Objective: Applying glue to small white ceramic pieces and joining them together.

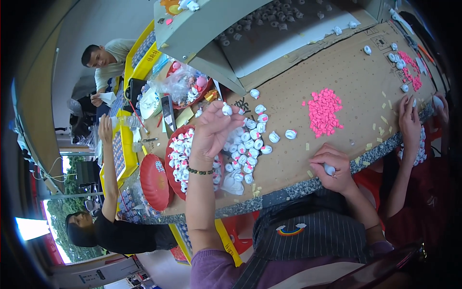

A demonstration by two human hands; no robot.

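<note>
The left hand [211, 132] is lifting one small white round toy piece [226, 109], pinched in its fingertips, above the red round tray [169, 156] of like pieces on the cardboard-covered surface [288, 159]. It is best held lightly and steadily. The right hand [334, 168] is closing its fingers around another small white piece [329, 169] near the surface edge, below the pile of small pink bits [324, 111].

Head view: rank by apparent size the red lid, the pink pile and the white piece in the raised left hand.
1. Red lid.
2. Pink pile, slightly smaller, though it lies farther off, so unsure.
3. White piece in the left hand, smallest.
</note>
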